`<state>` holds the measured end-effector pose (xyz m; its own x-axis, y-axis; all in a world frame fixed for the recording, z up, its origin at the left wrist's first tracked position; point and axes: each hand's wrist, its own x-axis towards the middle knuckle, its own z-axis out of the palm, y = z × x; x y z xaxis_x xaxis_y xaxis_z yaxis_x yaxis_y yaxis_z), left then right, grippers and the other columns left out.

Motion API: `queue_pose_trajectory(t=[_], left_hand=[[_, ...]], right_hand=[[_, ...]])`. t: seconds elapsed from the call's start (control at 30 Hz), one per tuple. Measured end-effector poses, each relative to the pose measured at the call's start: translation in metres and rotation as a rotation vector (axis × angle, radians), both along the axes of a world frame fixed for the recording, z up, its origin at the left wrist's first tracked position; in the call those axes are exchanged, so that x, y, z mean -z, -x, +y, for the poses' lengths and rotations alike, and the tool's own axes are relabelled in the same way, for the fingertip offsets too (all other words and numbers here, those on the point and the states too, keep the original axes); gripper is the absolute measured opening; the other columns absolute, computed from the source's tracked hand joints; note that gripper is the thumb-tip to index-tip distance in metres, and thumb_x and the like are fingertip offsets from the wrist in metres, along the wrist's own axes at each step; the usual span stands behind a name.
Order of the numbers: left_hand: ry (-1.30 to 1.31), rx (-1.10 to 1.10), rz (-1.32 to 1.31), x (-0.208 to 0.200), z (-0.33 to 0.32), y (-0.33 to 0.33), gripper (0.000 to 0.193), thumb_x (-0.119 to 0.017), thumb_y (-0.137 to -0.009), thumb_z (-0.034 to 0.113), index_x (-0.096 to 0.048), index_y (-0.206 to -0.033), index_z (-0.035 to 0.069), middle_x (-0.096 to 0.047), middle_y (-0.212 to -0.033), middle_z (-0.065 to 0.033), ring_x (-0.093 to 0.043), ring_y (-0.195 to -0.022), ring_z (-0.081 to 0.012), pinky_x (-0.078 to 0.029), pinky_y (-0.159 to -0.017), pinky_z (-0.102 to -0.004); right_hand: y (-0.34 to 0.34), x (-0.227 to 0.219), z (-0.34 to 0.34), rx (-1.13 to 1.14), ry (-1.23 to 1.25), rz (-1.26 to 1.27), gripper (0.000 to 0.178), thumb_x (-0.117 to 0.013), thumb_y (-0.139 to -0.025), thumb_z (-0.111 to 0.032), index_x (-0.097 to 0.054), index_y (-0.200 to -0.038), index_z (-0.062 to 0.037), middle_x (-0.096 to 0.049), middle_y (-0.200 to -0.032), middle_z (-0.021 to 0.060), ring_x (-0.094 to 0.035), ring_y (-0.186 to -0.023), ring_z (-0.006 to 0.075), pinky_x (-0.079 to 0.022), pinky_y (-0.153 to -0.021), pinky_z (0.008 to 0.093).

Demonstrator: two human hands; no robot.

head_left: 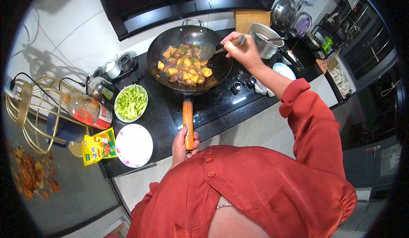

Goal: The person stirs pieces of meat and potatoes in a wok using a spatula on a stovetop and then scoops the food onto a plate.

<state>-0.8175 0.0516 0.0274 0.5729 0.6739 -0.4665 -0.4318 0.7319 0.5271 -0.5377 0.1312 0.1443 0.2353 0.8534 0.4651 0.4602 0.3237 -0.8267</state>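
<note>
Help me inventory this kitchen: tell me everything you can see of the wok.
The wok is round, dark and metal-looking, with a wooden handle at its near side and a metal loop handle opposite. Open side up over the black counter, it holds yellow and brown chunks of food with green bits. The left hand grips the wooden handle; the right hand holds a utensil whose metal end is inside.

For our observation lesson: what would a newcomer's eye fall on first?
A shiny red shirt fills the foreground. Above it, a round black metal wok holds golden-brown food, its orange wooden handle in the left hand's fingers. Left of that sits a white bowl of chopped green vegetables.
</note>
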Motion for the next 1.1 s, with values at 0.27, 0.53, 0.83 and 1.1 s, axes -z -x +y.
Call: queue_pose_trajectory(t=[0.27, 0.53, 0.83, 1.1], left_hand=[[-0.032, 0.105, 0.084, 0.003, 0.002, 0.001, 0.042, -0.042, -0.085, 0.047, -0.045, -0.077, 0.007, -0.043, -0.054, -0.0036, -0.034, -0.037, -0.0068, -0.024, -0.031, -0.0177], [-0.04, 0.013, 0.132, -0.002, 0.001, -0.003, 0.041, -0.043, -0.085, 0.047, -0.045, -0.076, 0.006, -0.042, -0.052, -0.0027, -0.034, -0.036, -0.0071, -0.024, -0.031, -0.0176], [-0.017, 0.056, 0.085, 0.001, 0.002, -0.003, 0.041, -0.044, -0.084, 0.046, -0.046, -0.077, 0.006, -0.043, -0.052, -0.0035, -0.035, -0.035, -0.008, -0.026, -0.031, -0.018], [0.01, -0.034, 0.14, -0.006, -0.001, -0.006, 0.039, -0.043, -0.086, 0.045, -0.046, -0.079, 0.006, -0.043, -0.053, -0.0038, -0.034, -0.036, -0.0078, -0.027, -0.032, -0.018]], right_hand=[[-0.007, 0.038, -0.024, 0.006, 0.048, 0.024, 0.011, -0.055, -0.076, -0.01, -0.059, -0.073, -0.0002, -0.058, -0.062, 0.0031, -0.055, -0.054, 0.0086, -0.044, -0.05, 0.0222], [0.006, -0.01, -0.011, 0.105, -0.03, -0.254, 0.01, -0.055, -0.072, -0.009, -0.059, -0.071, -0.0003, -0.06, -0.064, 0.0068, -0.057, -0.058, 0.011, -0.045, -0.055, 0.0263], [0.008, 0.018, -0.026, 0.048, -0.048, -0.093, 0.009, -0.057, -0.073, -0.009, -0.059, -0.071, 0.0, -0.06, -0.062, 0.0065, -0.057, -0.058, 0.0105, -0.044, -0.055, 0.0241], [0.003, -0.01, -0.035, 0.091, 0.004, -0.051, 0.01, -0.056, -0.076, -0.01, -0.059, -0.075, 0.0004, -0.059, -0.065, 0.0041, -0.054, -0.057, 0.0086, -0.043, -0.053, 0.0226]])
